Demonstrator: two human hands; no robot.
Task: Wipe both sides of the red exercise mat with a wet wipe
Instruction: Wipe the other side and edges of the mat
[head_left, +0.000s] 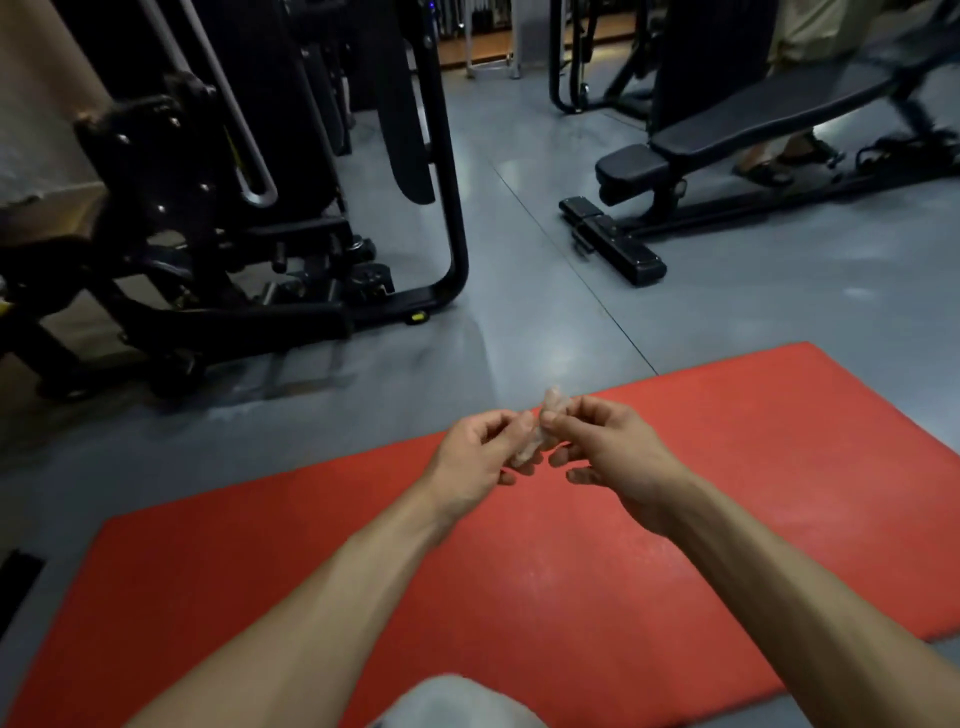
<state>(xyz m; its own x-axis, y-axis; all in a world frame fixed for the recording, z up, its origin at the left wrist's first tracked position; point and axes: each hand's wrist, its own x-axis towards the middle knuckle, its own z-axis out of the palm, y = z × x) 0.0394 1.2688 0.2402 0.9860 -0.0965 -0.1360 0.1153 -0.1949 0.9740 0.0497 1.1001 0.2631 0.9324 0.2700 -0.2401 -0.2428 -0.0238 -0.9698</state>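
While both hands pinch the limp, light wet wipe (537, 431) between them, left hand (480, 457) and right hand (613, 457), the floppy red exercise mat (727, 493) beneath probably lifts best by an edge.

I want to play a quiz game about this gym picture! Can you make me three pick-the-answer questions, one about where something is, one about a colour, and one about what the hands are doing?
1. Where is the mat?
A. flat on the floor
B. rolled up
C. on the bench

2. What colour is it?
A. blue
B. red
C. green

3. What about the wet wipe?
A. lying on the mat
B. held by both hands
C. on the floor

Answers: 1 A, it lies spread on the grey floor. 2 B, plainly red. 3 B, left hand and right hand pinch it above the mat.
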